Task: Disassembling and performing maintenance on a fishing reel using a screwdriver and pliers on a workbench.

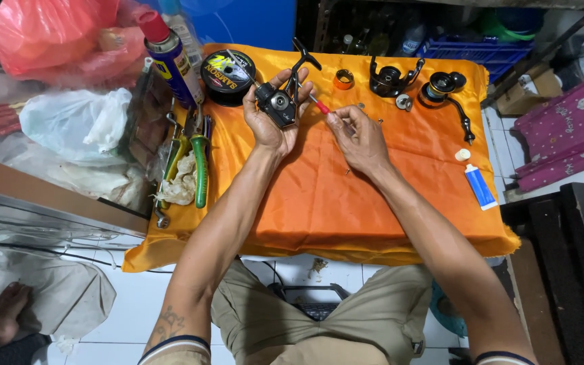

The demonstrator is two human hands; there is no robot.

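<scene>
The left hand (pixel 270 122) is gripping the black reel body (pixel 278 105) above the orange cloth (pixel 319 196) while the right hand (pixel 359 138) is pinching a red-handled screwdriver (pixel 320 107) against it, so disassembly looks partway, with the rotor (pixel 390 80), spool (pixel 439 88) and orange ring (pixel 344 79) already lying apart.

blue spray can (pixel 170 57) back left, blue-white tube (pixel 479 186) right

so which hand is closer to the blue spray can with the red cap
Left. The left hand holds the black reel body just to the right of the spray can. The right hand, gripping a red-handled screwdriver, sits farther right, beyond the left hand.
</scene>
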